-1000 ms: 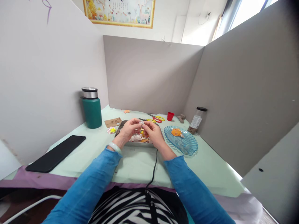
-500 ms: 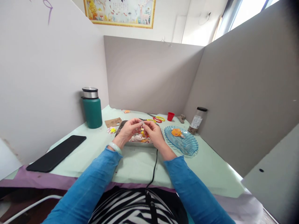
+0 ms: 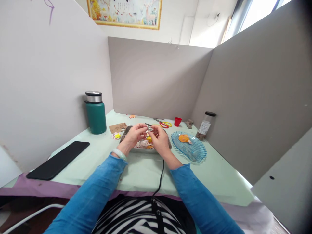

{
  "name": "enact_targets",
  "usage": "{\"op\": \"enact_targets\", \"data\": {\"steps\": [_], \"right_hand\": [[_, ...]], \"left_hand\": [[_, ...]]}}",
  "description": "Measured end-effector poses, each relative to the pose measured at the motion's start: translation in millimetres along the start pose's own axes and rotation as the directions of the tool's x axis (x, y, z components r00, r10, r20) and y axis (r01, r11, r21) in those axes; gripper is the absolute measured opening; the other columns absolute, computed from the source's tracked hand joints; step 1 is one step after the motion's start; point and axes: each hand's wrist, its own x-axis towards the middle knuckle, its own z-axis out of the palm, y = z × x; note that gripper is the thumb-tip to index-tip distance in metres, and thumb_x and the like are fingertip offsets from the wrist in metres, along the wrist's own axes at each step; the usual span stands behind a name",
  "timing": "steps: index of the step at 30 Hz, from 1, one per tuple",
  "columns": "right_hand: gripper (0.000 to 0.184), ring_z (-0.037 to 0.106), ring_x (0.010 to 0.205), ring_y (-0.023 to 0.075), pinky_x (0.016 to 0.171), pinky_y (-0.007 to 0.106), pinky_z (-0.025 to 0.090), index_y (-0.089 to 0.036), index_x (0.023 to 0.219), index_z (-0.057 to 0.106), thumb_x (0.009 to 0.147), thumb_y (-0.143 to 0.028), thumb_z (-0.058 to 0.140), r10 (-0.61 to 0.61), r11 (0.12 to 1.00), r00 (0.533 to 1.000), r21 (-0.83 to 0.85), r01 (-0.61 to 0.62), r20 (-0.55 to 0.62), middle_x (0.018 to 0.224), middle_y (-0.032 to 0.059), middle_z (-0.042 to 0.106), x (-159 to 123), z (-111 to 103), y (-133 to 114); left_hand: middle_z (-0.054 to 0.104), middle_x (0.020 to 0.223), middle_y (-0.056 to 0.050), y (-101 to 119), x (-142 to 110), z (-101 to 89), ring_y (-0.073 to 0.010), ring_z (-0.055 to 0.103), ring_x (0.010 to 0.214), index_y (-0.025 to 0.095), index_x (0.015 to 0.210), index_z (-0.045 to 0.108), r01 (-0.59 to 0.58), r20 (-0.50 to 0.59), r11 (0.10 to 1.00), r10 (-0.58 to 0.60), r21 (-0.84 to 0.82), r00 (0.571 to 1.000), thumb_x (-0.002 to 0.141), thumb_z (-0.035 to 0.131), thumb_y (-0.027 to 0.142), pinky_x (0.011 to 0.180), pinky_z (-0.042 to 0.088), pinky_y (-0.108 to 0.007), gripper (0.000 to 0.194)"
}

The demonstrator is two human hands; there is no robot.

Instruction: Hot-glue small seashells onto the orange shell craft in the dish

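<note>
My left hand and my right hand meet over a metal tray in the middle of the table. Their fingertips pinch a small pale item between them, too small to name. Both hands have curled fingers. The tray holds several small pink, white and yellow pieces, partly hidden by my hands. A pale bangle sits on my left wrist. My sleeves are blue.
A blue shell-shaped glass dish with an orange piece lies right of the tray. A green flask stands at the left, a black flat pad nearer me. Scissors, a red cup and a jar stand behind. A black cable runs toward me.
My right hand has shifted slightly left and closer to the left hand; the pinched item stays between the fingertips.
</note>
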Motion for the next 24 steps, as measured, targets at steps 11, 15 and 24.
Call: {"op": "enact_targets", "data": {"steps": [11, 15, 24], "right_hand": [[0.017, 0.056, 0.069, 0.0149, 0.068, 0.029, 0.044, -0.021, 0.101, 0.059, 0.084, -0.025, 0.057, -0.11, 0.978, 0.994, -0.177, 0.108, -0.002, 0.093, 0.003, 0.063, -2.5, -1.3, -1.1], [0.02, 0.055, 0.068, 0.0147, 0.068, 0.029, 0.043, -0.02, 0.102, 0.058, 0.084, -0.029, 0.059, -0.113, 0.972, 0.994, -0.208, 0.112, 0.004, 0.094, 0.0032, 0.063, -2.6, -1.9, -1.3], [0.02, 0.057, 0.071, 0.0169, 0.073, 0.032, 0.045, -0.019, 0.103, 0.06, 0.086, -0.029, 0.056, -0.089, 0.965, 0.996, -0.25, 0.083, -0.012, 0.095, 0.0059, 0.064, -2.4, -1.2, -1.3]], "left_hand": [[0.05, 0.05, 0.003, 0.9, -1.0, -1.7, -0.0081, 0.045, 0.045, 0.013, 0.074, 0.064, -0.024, 0.037, 0.993, 0.02, 0.115, 0.999, 0.062, 0.083, 0.037, 0.048, 0.036, -0.023, 0.032], [0.052, 0.053, 0.002, -0.8, 0.6, -4.1, -0.0078, 0.046, 0.047, 0.014, 0.074, 0.065, -0.061, 0.014, 0.985, 0.059, 0.164, 0.998, 0.064, 0.082, 0.038, 0.047, 0.034, -0.022, 0.032], [0.051, 0.052, 0.003, -1.7, 2.0, -2.2, -0.0075, 0.043, 0.046, 0.015, 0.073, 0.063, -0.151, -0.02, 0.949, 0.163, 0.275, 0.986, 0.065, 0.08, 0.044, 0.046, 0.036, -0.021, 0.034]]}}
